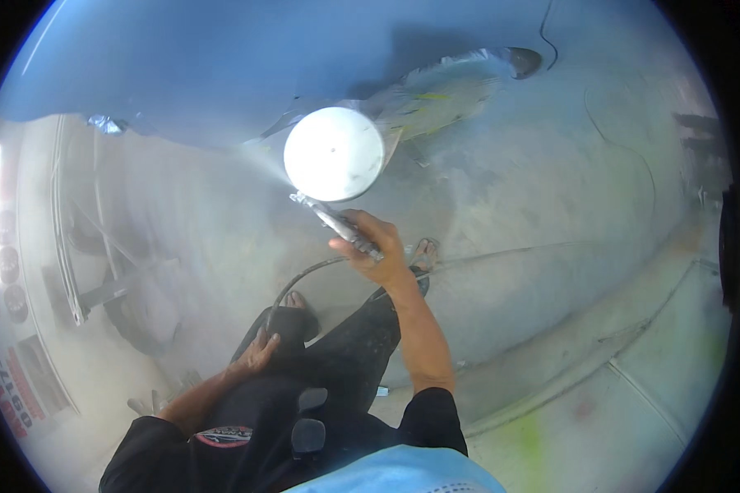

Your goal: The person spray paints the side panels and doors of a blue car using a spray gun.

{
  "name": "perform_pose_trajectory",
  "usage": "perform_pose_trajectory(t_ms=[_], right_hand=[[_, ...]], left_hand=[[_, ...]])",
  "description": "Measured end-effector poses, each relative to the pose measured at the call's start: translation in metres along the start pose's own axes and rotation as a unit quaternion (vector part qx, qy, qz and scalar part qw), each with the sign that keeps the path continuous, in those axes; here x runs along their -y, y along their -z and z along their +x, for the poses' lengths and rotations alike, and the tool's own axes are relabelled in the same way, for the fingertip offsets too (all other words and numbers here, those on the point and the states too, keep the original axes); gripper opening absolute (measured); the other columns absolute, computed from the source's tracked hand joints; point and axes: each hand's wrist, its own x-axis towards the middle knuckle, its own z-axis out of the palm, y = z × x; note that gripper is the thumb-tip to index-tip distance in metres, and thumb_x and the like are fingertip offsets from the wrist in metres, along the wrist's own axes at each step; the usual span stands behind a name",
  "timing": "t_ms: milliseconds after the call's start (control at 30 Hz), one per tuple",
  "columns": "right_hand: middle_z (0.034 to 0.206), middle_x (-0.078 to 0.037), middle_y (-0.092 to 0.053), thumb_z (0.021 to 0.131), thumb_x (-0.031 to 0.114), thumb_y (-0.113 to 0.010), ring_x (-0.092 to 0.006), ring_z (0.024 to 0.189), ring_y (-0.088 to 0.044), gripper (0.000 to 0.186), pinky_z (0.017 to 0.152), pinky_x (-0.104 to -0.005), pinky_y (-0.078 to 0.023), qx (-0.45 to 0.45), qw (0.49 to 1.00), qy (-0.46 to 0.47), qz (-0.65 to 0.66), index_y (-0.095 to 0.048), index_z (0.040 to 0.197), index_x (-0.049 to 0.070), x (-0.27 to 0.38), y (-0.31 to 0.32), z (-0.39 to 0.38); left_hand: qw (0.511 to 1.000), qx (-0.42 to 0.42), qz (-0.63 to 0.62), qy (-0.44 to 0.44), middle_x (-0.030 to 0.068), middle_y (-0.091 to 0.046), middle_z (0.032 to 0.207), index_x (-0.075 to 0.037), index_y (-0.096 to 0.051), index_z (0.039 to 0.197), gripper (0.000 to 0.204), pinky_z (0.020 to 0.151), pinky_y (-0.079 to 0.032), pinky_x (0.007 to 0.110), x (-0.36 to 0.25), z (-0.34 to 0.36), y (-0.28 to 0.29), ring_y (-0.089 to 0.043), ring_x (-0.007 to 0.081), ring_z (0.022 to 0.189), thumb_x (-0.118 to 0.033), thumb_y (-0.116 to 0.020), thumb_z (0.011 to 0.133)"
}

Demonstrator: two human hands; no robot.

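A metal spray gun (329, 218) with a round white paint cup (333, 156) on top is gripped by my right hand (378, 246), fingers wrapped round its handle. From its nozzle a pale mist fans up and left toward a glossy blue panel (205, 66), which looks like part of a vehicle's body. A dark hose (292, 283) curves from the gun's handle down to my left hand (257, 353). That hand is closed around the hose near my left thigh. The cup hides part of the panel's lower edge.
Paint-smudged masking sheet (448, 94) covers an area below the panel. A metal frame (66, 222) stands at left, beside a printed banner (29, 353). A thin line (510, 251) trails across the dusty floor (534, 304), past my feet. Another cord (617, 144) lies at right.
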Motion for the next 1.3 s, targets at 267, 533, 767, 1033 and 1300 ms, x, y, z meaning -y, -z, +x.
perform_pose_trajectory(t_ms=[267, 533, 767, 1033, 1300], right_hand=[[0.074, -0.002, -0.064, 0.091, 0.035, -0.075, -0.0099, 0.052, -0.057, 0.038, 0.046, -0.0246, -0.045, -0.199, 0.974, -0.09, 0.067, -0.066, 0.104, 0.001, -0.026, 0.155, 0.011], [0.074, -0.004, -0.062, 0.097, 0.041, -0.065, -0.0109, 0.048, -0.056, 0.044, 0.042, -0.0245, -0.043, -0.309, 0.943, -0.1, 0.071, -0.064, 0.102, -0.003, -0.012, 0.293, 0.065], [0.074, -0.003, -0.063, 0.098, 0.03, -0.065, -0.0113, 0.047, -0.056, 0.032, 0.044, -0.026, -0.045, -0.441, 0.893, -0.08, -0.038, -0.064, 0.098, -0.002, -0.025, 0.268, 0.064], [0.072, -0.009, -0.064, 0.084, 0.019, -0.081, -0.0169, 0.063, -0.064, 0.029, 0.056, -0.0309, -0.049, -0.266, 0.96, -0.037, -0.08, -0.064, 0.1, 0.003, -0.08, 0.14, -0.011], [0.079, -0.008, -0.068, 0.084, 0.029, -0.082, -0.0202, 0.064, -0.064, 0.036, 0.059, -0.0296, -0.049, -0.092, 0.995, 0.006, 0.03, -0.066, 0.103, 0.003, -0.082, 0.108, -0.04]], left_hand=[[0.993, -0.012, 0.109, -0.05, 0.0364, -0.051, 0.133, 0.004, -0.027, 0.149, 0.082, 0.103, -0.039, 0.051, -0.021, 0.029, -0.028, -0.049, 0.0498, 0.127, -0.059, -0.043, 0.099], [0.964, -0.022, 0.068, -0.254, 0.0166, -0.055, 0.097, -0.003, -0.044, 0.12, 0.042, 0.082, -0.045, 0.042, -0.112, 0.036, -0.052, -0.054, 0.0277, 0.089, -0.042, -0.041, 0.103], [0.963, -0.045, 0.064, -0.256, 0.0147, -0.056, 0.09, -0.002, -0.044, 0.119, 0.04, 0.077, -0.046, 0.042, -0.13, 0.033, -0.043, -0.056, 0.0281, 0.085, -0.039, -0.038, 0.104], [0.98, -0.06, 0.097, -0.164, 0.0284, -0.06, 0.103, 0.001, -0.045, 0.113, 0.05, 0.088, -0.045, 0.049, -0.055, 0.039, -0.009, -0.06, 0.045, 0.101, -0.047, -0.047, 0.102], [0.984, -0.063, 0.128, -0.106, 0.03, -0.059, 0.101, 0.0, -0.043, 0.115, 0.051, 0.083, -0.047, 0.052, -0.013, 0.045, -0.015, -0.061, 0.047, 0.095, -0.048, -0.049, 0.101]])
